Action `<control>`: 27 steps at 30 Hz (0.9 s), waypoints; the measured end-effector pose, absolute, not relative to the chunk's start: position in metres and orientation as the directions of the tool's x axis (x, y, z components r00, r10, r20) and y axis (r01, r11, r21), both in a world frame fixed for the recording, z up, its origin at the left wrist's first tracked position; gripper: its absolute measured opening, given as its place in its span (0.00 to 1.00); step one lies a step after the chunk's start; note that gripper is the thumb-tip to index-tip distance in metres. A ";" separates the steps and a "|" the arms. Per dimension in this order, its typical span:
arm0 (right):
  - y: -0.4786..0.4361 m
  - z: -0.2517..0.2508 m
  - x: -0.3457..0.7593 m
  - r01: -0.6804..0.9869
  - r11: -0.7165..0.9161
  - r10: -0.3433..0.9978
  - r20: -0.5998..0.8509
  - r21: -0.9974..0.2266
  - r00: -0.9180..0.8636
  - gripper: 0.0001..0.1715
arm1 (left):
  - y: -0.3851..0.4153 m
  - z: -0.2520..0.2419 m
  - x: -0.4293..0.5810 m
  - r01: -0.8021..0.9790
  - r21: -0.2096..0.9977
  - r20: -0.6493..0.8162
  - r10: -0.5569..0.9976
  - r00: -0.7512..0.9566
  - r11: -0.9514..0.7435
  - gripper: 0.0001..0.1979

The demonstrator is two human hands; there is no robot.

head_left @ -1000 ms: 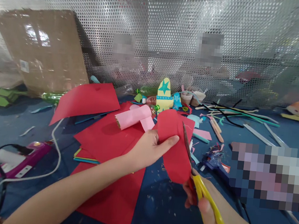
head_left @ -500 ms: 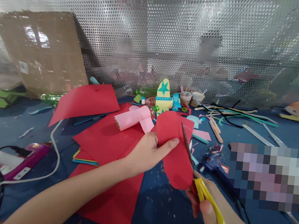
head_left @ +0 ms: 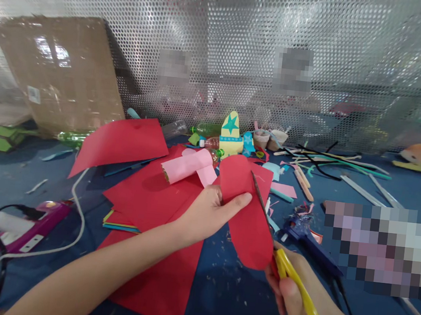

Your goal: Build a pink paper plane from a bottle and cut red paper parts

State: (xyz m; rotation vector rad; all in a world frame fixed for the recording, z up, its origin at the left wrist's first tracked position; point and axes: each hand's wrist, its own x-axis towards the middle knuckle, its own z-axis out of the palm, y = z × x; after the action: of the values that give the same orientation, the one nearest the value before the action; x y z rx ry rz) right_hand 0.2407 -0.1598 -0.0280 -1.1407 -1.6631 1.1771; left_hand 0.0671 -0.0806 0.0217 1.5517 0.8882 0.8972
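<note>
Above the blue table [head_left: 218, 298], left hand [head_left: 208, 210] pinches red paper [head_left: 247, 216]; right hand [head_left: 288, 291] clasps scissors [head_left: 285, 270].

The right hand [head_left: 289, 296] is cut off by the bottom edge at 5 o'clock, along with the yellow scissors [head_left: 296, 292] handle. A pixelated block [head_left: 378, 245] at 3 o'clock hides whatever lies on the counter [head_left: 398, 192] there. The red paper piece [head_left: 250, 212] covers the left hand [head_left: 208, 212] fingers behind it. Things beyond the perforated screen [head_left: 245, 41] are blurred.
</note>
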 end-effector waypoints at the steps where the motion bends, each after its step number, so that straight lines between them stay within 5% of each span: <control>1: -0.160 -0.025 0.241 0.227 0.144 0.952 0.073 -0.963 -0.297 0.41 | -0.081 0.022 0.067 0.068 0.990 0.085 0.895 0.437 -0.127 0.14; 10: -0.156 -0.020 0.245 0.272 0.221 0.923 0.110 -0.937 -0.369 0.40 | -0.080 0.021 0.069 -0.009 1.000 0.016 0.890 0.456 -0.013 0.14; 18: -0.159 -0.027 0.237 0.224 0.274 0.933 0.201 -0.935 -0.299 0.52 | -0.084 0.022 0.071 0.039 0.997 0.040 0.877 0.479 -0.066 0.15; 27: -0.159 -0.028 0.238 0.212 0.284 0.930 0.215 -0.935 -0.297 0.51 | -0.087 0.022 0.071 0.049 0.997 0.026 0.873 0.486 -0.057 0.16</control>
State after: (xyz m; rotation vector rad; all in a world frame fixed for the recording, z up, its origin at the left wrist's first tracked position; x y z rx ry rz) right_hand 0.2381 -0.1587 -0.0278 -1.0491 -1.7100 1.0717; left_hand 0.0710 -0.0867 0.0221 1.4828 0.8472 0.8258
